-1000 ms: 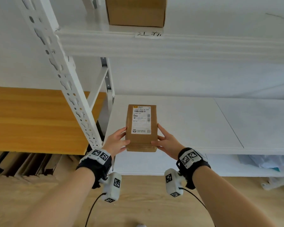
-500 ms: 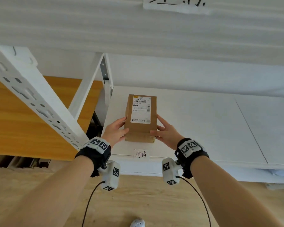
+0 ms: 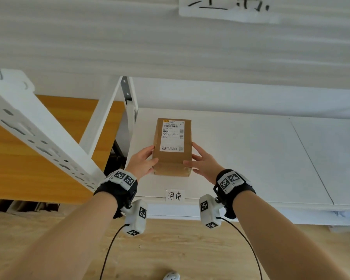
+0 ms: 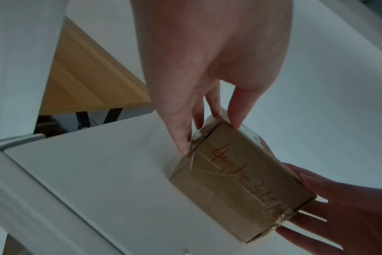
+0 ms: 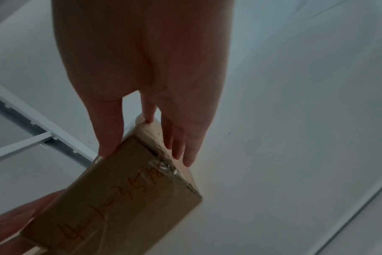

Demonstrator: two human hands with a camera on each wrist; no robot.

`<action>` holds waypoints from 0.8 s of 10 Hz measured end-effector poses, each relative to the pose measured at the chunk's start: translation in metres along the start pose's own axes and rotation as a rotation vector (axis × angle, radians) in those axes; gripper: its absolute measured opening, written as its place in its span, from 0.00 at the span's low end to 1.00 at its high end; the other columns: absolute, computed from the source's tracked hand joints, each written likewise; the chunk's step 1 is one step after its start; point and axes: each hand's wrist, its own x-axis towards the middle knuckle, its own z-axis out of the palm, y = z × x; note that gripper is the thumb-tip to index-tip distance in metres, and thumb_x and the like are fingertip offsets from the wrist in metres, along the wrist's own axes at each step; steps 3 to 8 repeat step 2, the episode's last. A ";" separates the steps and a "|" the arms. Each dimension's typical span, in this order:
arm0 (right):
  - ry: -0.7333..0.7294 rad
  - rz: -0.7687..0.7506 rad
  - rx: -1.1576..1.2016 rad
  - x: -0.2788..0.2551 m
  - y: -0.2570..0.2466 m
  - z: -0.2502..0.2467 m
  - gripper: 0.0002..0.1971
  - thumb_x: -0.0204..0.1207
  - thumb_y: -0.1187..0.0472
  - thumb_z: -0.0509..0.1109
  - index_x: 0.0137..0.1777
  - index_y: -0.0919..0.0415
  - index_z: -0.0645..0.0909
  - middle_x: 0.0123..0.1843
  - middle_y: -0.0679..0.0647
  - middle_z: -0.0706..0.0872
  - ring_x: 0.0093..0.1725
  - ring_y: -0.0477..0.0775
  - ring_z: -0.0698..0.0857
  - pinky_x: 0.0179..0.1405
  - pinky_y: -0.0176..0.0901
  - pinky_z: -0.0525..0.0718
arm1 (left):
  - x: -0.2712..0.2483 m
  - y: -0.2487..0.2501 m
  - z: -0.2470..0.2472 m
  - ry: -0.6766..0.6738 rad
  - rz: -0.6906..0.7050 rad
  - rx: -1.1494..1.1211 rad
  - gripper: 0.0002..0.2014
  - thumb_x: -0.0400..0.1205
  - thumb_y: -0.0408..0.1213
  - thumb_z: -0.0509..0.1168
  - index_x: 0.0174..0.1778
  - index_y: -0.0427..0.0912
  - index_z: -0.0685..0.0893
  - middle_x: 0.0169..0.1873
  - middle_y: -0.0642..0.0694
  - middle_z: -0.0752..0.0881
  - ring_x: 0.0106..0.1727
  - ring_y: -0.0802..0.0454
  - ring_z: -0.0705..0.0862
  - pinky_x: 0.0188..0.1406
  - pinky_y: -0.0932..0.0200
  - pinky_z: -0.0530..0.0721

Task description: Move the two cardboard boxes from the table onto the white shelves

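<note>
Cardboard box (image 3: 172, 147) now deeper on white shelf (image 3: 251, 158), near front-left corner; left hand (image 3: 142, 163), right hand (image 3: 203, 163) still grip its sides. Release pending.

Upper label (image 3: 228, 8) cut by top edge — shipping label (image 3: 172, 136) print too small; shoe (image 3: 171, 276) cropped.

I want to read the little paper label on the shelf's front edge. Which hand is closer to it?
Roughly equal. The left hand is up-left of the white handwritten paper label, the right hand up-right; both hold the brown cardboard box.
</note>
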 end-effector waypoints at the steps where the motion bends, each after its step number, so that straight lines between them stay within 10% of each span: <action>1: 0.042 0.015 -0.069 -0.008 0.002 0.000 0.44 0.72 0.68 0.76 0.83 0.47 0.57 0.80 0.58 0.71 0.81 0.54 0.68 0.72 0.53 0.70 | -0.002 -0.004 -0.002 0.042 0.029 0.144 0.27 0.81 0.29 0.65 0.78 0.44 0.70 0.77 0.44 0.73 0.78 0.46 0.71 0.77 0.44 0.71; 8: 0.115 0.005 -0.114 -0.023 0.007 0.000 0.41 0.72 0.64 0.76 0.82 0.51 0.60 0.80 0.62 0.70 0.80 0.56 0.68 0.72 0.52 0.71 | -0.010 -0.014 -0.004 0.075 0.028 0.271 0.28 0.81 0.33 0.66 0.78 0.43 0.69 0.76 0.40 0.73 0.78 0.46 0.70 0.76 0.42 0.71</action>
